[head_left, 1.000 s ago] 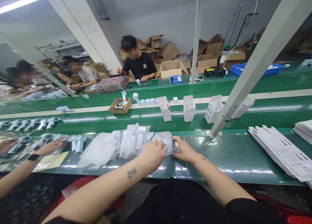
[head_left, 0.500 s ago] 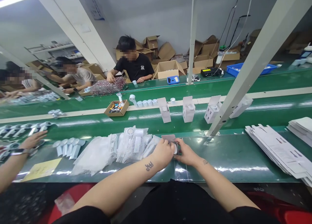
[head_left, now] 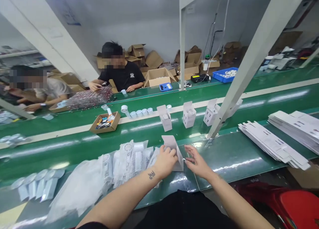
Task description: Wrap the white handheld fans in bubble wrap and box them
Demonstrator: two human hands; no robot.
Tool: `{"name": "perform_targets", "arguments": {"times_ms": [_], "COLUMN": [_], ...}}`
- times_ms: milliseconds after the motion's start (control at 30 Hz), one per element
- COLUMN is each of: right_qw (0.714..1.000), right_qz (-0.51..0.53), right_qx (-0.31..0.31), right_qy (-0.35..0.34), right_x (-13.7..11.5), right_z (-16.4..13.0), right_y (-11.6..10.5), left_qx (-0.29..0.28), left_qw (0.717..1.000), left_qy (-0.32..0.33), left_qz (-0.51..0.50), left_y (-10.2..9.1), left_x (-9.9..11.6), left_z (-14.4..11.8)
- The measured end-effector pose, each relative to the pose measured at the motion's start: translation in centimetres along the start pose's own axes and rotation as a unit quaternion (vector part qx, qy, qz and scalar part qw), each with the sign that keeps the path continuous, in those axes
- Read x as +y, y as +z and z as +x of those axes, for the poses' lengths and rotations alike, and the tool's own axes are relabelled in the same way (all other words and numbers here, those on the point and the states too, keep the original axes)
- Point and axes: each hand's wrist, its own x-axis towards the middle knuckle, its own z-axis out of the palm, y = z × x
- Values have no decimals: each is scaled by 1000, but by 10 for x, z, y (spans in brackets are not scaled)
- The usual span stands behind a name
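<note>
A small white carton (head_left: 179, 163) stands on the near green bench ahead of me, with its lid flap raised. My left hand (head_left: 166, 161) is closed at the carton's left side, its fingers curled over the open top. What lies inside the carton is hidden by that hand. Just right of the carton, my right hand (head_left: 197, 161) is open, thumb and fingers apart. Beside my left hand lies a row of pale blue-white parts in clear bags (head_left: 129, 162), reaching leftward along the bench.
Filled white boxes (head_left: 189, 115) stand on the green conveyor beyond. Stacks of flat cartons (head_left: 272, 144) lie to the right, past a slanted metal post (head_left: 239, 76). A cardboard tray (head_left: 105, 122) stands further left. Co-workers sit across the line.
The view has swung to the right. The carton now shows upright with its flap raised beside my left hand, and my right hand has come away from it with fingers spread.
</note>
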Motion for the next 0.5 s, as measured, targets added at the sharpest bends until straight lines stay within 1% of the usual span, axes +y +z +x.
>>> {"name": "perform_targets", "arguments": {"times_ms": [33, 100, 167, 200, 267, 333, 400, 500], "right_qw": [999, 989, 976, 969, 958, 952, 946, 936], "right_qz": [-3, -29, -69, -91, -132, -169, -203, -233], "right_qx": [51, 137, 196, 215, 232, 224, 208, 205], "right_qy": [12, 42, 73, 85, 104, 120, 141, 168], "right_x": [6, 22, 40, 48, 60, 66, 68, 68], "right_z": [-7, -25, -53, -69, -104, -137, -162, -181], "right_y": [-2, -8, -13, -15, -14, -8, -1, 0], "left_qx": [-2, 5, 18, 21, 20, 13, 7, -4], "left_qw": [999, 995, 989, 986, 979, 975, 972, 975], "left_qy": [-32, -97, -146, -164, -198, -217, -224, -204], "left_qz": [-12, -19, -1, 11, 33, 50, 68, 84], "left_y": [-5, -17, -29, -35, -42, -44, -36, -14], "left_x": [-13, -47, -87, -107, -143, -172, -196, -227], "left_z": [2, 8, 17, 23, 34, 44, 50, 55]}}
